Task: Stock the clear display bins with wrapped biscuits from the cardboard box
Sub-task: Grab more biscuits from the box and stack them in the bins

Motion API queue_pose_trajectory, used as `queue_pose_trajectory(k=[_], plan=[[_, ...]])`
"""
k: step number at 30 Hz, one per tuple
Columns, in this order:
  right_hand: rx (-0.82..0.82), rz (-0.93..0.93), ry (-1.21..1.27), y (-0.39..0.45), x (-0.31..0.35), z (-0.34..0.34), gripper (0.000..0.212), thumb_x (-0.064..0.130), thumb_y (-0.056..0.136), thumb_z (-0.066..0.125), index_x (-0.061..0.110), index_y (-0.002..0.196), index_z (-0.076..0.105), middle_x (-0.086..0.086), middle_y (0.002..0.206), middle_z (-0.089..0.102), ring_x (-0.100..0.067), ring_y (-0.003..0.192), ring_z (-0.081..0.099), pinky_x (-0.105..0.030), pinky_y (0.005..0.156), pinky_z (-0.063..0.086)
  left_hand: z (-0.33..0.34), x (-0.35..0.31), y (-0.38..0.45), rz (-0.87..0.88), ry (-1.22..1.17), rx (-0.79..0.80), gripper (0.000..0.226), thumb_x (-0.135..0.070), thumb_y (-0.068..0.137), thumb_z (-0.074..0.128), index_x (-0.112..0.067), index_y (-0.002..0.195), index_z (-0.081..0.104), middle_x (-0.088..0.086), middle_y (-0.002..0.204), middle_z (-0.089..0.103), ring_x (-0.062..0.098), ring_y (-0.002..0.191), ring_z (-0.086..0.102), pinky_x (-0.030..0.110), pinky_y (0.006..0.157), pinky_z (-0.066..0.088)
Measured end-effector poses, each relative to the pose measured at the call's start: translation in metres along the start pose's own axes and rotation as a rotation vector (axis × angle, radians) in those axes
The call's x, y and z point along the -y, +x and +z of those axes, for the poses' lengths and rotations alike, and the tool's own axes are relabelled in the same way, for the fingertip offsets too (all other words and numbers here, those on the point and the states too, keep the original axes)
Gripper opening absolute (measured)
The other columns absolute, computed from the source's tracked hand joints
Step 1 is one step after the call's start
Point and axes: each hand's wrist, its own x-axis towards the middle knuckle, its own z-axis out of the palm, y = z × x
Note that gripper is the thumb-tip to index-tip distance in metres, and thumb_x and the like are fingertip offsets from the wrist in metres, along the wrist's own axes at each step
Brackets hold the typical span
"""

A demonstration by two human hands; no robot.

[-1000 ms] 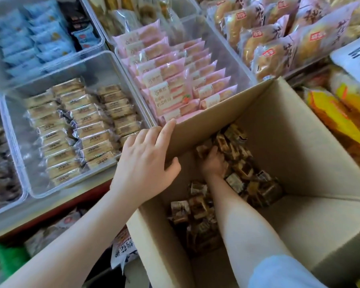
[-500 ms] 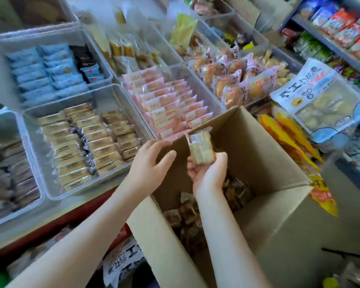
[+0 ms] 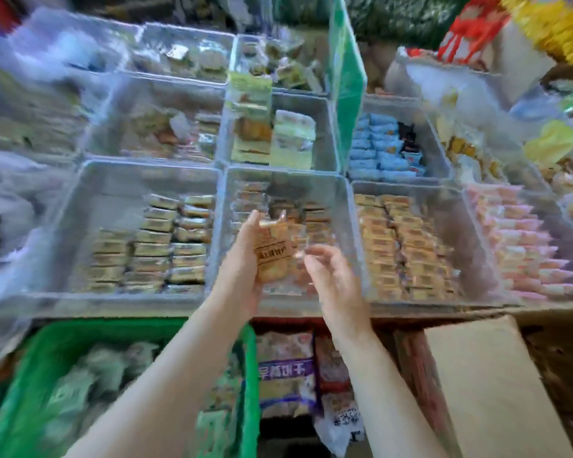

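The view is motion-blurred. My left hand (image 3: 240, 269) grips a small stack of wrapped biscuits (image 3: 273, 254) in tan wrappers, upright above the front part of the middle clear bin (image 3: 354, 246). That bin holds rows of similar wrapped biscuits. My right hand (image 3: 334, 280) hovers just right of the stack, fingers loosely bent, fingertips near the wrappers and gripping nothing. A flap of the cardboard box (image 3: 487, 388) shows at the lower right; the inside of the box is out of view.
Clear bins with rows of wrapped biscuits flank the middle one, left (image 3: 80, 233) and right (image 3: 460, 206); more bins stand behind. A green basket (image 3: 252, 358) of packets sits below the shelf at left. Bagged snacks (image 3: 285, 375) lie under the shelf edge.
The biscuits passed from my right hand to my left hand. Both hands moved from over the cardboard box to above the middle bin, and the view swung left.
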Motion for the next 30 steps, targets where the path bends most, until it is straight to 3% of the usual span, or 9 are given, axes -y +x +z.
queue_pose_trajectory(k=[4, 6, 8, 10, 12, 14, 18, 22, 30], plan=[[0.182, 0.105, -0.011, 0.014, -0.013, 0.119, 0.015, 0.015, 0.097, 0.066, 0.023, 0.110, 0.063, -0.003, 0.095, 0.075, -0.024, 0.079, 0.071, -0.038, 0.065, 0.055, -0.107, -0.038, 0.013, -0.010, 0.031, -0.087, 0.060, -0.059, 0.100, 0.040, -0.008, 0.104, 0.072, 0.015, 0.092, 0.075, 0.029, 0.070, 0.068, 0.032, 0.058, 0.055], [0.195, 0.123, -0.039, 0.023, -0.016, 0.162, 0.016, 0.015, 0.096, 0.069, 0.023, 0.108, 0.063, -0.008, 0.099, 0.074, -0.029, 0.086, 0.071, -0.036, 0.067, 0.057, -0.160, -0.053, 0.023, 0.056, 0.097, -0.183, 0.053, -0.056, 0.101, 0.040, -0.017, 0.095, 0.075, 0.006, 0.088, 0.077, 0.023, 0.078, 0.073, 0.032, 0.072, 0.058], [0.167, 0.116, -0.123, 0.040, -0.021, 0.195, 0.016, 0.016, 0.093, 0.072, 0.023, 0.105, 0.062, -0.004, 0.098, 0.073, -0.023, 0.090, 0.070, -0.027, 0.073, 0.058, -0.219, -0.062, 0.040, 0.259, 0.553, -0.317, 0.035, -0.049, 0.101, 0.046, -0.024, 0.098, 0.071, -0.002, 0.096, 0.075, 0.021, 0.096, 0.071, 0.032, 0.082, 0.053], [0.120, 0.064, -0.238, 0.066, -0.026, 0.224, 0.021, 0.019, 0.091, 0.074, 0.026, 0.103, 0.060, 0.002, 0.096, 0.071, -0.017, 0.091, 0.069, -0.033, 0.083, 0.059, -0.272, -0.062, 0.057, 0.359, 1.145, -0.372, 0.030, -0.040, 0.096, 0.059, -0.021, 0.118, 0.066, 0.003, 0.116, 0.069, 0.026, 0.114, 0.062, 0.038, 0.092, 0.047], [0.119, 0.016, -0.313, 0.093, -0.029, 0.254, 0.026, 0.019, 0.090, 0.075, 0.028, 0.106, 0.057, 0.005, 0.099, 0.069, -0.015, 0.093, 0.068, -0.039, 0.086, 0.058, -0.302, -0.059, 0.069, 0.289, 1.513, -0.326, 0.045, -0.040, 0.096, 0.055, -0.017, 0.135, 0.056, 0.008, 0.135, 0.058, 0.027, 0.127, 0.051, 0.043, 0.100, 0.044], [0.130, -0.014, -0.341, 0.115, -0.031, 0.286, 0.029, 0.018, 0.090, 0.072, 0.023, 0.113, 0.054, 0.006, 0.101, 0.065, -0.011, 0.093, 0.065, -0.028, 0.080, 0.056, -0.306, -0.059, 0.071, 0.216, 1.680, -0.259, 0.048, -0.046, 0.098, 0.045, -0.021, 0.139, 0.050, 0.005, 0.146, 0.048, 0.023, 0.134, 0.042, 0.043, 0.099, 0.044], [0.085, -0.092, -0.393, 0.151, -0.047, 0.345, 0.033, 0.013, 0.090, 0.072, 0.019, 0.113, 0.049, 0.008, 0.097, 0.060, 0.000, 0.083, 0.058, -0.010, 0.068, 0.048, -0.307, -0.057, 0.071, 0.269, 1.659, -0.272, 0.044, -0.046, 0.099, 0.035, -0.020, 0.129, 0.055, 0.003, 0.134, 0.053, 0.021, 0.125, 0.045, 0.038, 0.085, 0.048], [0.149, -0.161, -0.581, 0.173, -0.072, 0.376, 0.029, 0.008, 0.091, 0.068, 0.022, 0.108, 0.049, 0.011, 0.091, 0.059, -0.006, 0.083, 0.059, -0.028, 0.078, 0.051, -0.308, -0.055, 0.069, 0.310, 1.672, -0.274, 0.039, -0.043, 0.100, 0.033, -0.017, 0.114, 0.059, 0.004, 0.121, 0.059, 0.023, 0.112, 0.049, 0.036, 0.078, 0.044], [0.380, -0.490, -1.386, 0.186, -0.086, 0.378, 0.031, 0.007, 0.094, 0.053, 0.022, 0.120, 0.060, -0.003, 0.116, 0.068, -0.029, 0.119, 0.050, -0.041, 0.097, 0.032, -0.307, -0.055, 0.068, 0.341, 1.653, -0.287, 0.036, -0.040, 0.098, 0.034, -0.018, 0.102, 0.062, 0.002, 0.109, 0.062, 0.021, 0.100, 0.052, 0.034, 0.067, 0.037]])
